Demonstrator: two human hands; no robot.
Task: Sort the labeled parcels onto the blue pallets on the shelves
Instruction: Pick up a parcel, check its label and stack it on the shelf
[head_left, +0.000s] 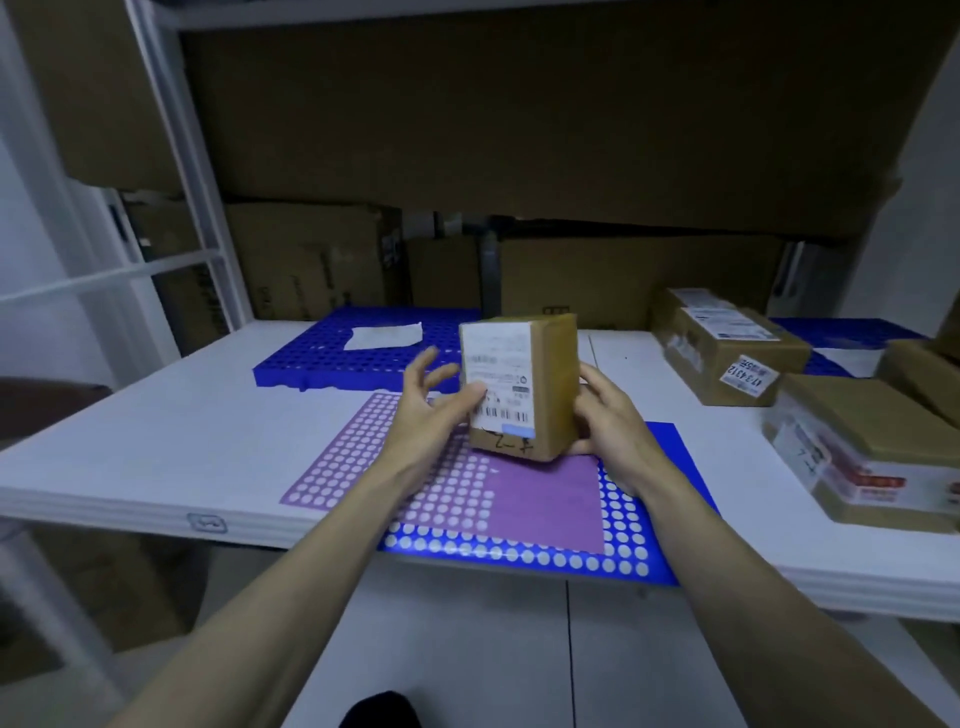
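A small brown parcel (540, 395) with a white shipping label and a handwritten mark stands upright over the near blue pallet (660, 514), which lies under a purple sheet (545, 499). My right hand (608, 421) grips the parcel's right side, thumb under its lower corner. My left hand (436, 400) has its thumb on the label face while its fingers spread out away from the box. A second blue pallet (322, 358) lies further back on the left with a white paper (384, 335) on it.
Several labeled parcels (727, 353) sit at the right of the white shelf (156, 447), the nearest one (872, 457) by the front edge. A third blue pallet (852, 332) shows at the far right. Large cartons (311, 260) line the back. A white shelf post (171, 156) rises at the left.
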